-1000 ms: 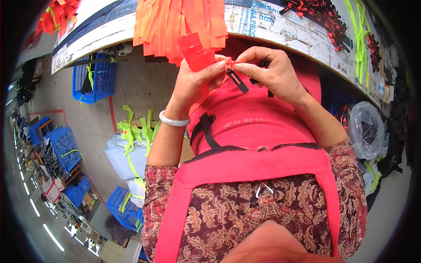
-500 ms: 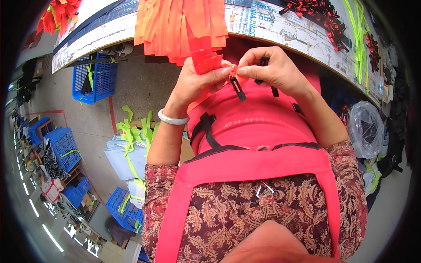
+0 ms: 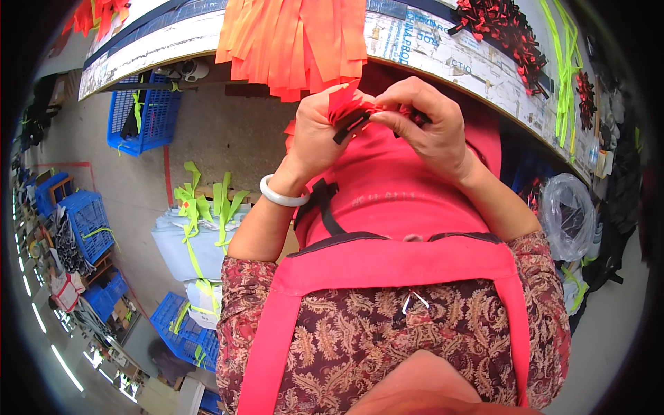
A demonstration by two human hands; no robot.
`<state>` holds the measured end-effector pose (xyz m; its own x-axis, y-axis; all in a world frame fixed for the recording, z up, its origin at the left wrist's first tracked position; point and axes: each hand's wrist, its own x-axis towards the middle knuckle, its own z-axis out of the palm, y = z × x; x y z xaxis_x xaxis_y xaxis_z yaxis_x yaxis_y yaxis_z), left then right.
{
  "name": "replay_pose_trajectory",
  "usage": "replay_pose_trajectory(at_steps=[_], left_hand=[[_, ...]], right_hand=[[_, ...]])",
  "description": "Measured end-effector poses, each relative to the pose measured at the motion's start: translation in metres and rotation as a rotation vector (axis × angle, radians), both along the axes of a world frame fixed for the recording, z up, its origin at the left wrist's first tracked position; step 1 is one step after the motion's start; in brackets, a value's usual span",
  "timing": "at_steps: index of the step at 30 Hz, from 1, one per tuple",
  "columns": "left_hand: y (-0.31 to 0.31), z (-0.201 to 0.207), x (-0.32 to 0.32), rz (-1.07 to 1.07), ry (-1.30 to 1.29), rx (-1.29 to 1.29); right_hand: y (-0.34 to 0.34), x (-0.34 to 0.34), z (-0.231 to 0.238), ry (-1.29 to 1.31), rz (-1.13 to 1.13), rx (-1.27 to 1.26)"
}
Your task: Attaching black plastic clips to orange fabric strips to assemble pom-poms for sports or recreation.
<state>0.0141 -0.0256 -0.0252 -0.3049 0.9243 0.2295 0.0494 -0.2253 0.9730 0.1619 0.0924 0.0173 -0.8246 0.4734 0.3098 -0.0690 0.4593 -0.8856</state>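
My left hand is closed around a bunch of orange-red fabric strips, whose ends stick up above the fingers. A dark clip-like piece with a black end hangs at the strips, between both hands. My right hand is closed in a pinch beside it, thumb and forefinger meeting at the strips. More small black pieces show within the right hand's curled fingers; their exact kind is hard to make out. Both hands are held close together over the pink apron.
A pile of long orange strips hangs over the edge of the worn white table. Black-and-red pieces and yellow-green strips lie at its right. Blue crates and light-blue bundles stand left; a clear plastic bag is at right.
The black-ended piece, which hung down between my hands, now lies slanted against my left fingers. My left hand has turned, tilting the strips, and my right fingers have closed in on them.
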Motion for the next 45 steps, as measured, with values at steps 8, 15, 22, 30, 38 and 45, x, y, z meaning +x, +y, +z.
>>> replay_pose_trajectory(at_steps=[8,15,22,30,38,45], left_hand=[[0.003,0.004,0.001,-0.037,-0.131,-0.106],[0.001,-0.008,0.004,-0.014,-0.016,-0.035],[0.005,-0.003,0.003,0.021,-0.007,-0.046],[0.006,0.004,0.006,-0.024,-0.253,-0.151],[0.013,0.009,0.007,0.067,0.066,0.041],[0.011,0.005,0.006,0.015,0.007,-0.007]], right_hand=[[-0.002,0.001,-0.005,-0.018,-0.037,0.032],[-0.004,0.002,-0.008,-0.023,-0.029,-0.020],[-0.003,0.002,-0.005,-0.041,0.013,0.036],[-0.001,0.000,-0.006,-0.044,-0.046,0.009],[0.001,0.002,-0.008,-0.038,-0.047,-0.072],[-0.002,0.003,-0.009,-0.057,-0.026,-0.002]])
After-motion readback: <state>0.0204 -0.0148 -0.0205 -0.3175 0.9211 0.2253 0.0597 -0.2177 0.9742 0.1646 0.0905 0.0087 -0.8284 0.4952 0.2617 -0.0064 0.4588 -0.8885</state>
